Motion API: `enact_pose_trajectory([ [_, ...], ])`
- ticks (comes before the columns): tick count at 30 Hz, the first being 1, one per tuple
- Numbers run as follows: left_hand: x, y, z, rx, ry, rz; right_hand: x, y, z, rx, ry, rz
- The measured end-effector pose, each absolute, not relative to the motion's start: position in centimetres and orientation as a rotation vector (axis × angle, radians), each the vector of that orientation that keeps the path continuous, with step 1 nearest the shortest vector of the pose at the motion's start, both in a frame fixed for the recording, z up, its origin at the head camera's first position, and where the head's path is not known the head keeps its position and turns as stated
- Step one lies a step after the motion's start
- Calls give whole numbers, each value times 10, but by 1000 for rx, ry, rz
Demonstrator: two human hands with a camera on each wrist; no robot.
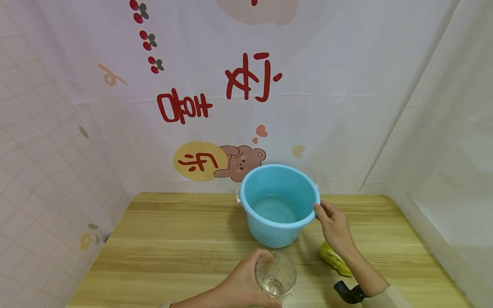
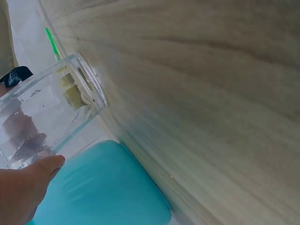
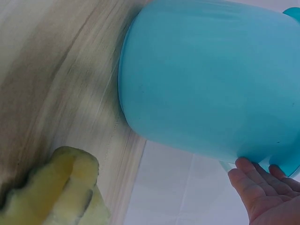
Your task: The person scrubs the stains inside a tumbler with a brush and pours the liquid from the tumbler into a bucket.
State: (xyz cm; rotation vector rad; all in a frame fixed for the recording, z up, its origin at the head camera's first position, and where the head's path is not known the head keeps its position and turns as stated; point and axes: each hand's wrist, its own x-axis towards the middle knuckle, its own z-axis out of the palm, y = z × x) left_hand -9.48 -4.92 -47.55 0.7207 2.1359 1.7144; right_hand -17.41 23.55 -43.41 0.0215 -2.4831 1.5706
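Observation:
My left hand [image 1: 239,282] holds a clear drinking glass [image 1: 278,271] near the front of the table, fingers and thumb around its side. A little clear liquid shows at the glass's bottom. Beyond it stands a light blue bucket [image 1: 272,235], upright, with some clear liquid inside. My right hand [image 1: 336,226] grips the bucket's rim at the right side, thumb on the rim and fingers against the outer wall. In the left wrist view the glass [image 2: 70,126] is close to the wooden surface, apart from the bucket [image 2: 101,187].
A lumpy yellow-green object [image 1: 334,259] lies on the wooden table [image 1: 173,239] under my right forearm; its kind is unclear. A white printed cloth [image 1: 327,128] hangs behind the table's far edge. A black wrist mount [image 1: 349,293] sits on my right wrist.

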Motion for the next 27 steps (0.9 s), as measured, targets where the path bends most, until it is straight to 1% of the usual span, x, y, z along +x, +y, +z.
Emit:
enact_pose_trajectory([
  [13, -94, -53, -479, 768, 2158, 1661, -177, 232, -436, 56, -2480, 1578],
  [22, -98, -58, -477, 715, 1999, 1647, -176, 239, -434, 52, -2502, 1588],
  [27, -99, -63, -475, 804, 2069, 1606, -170, 250, -429, 37, -2535, 1525],
])
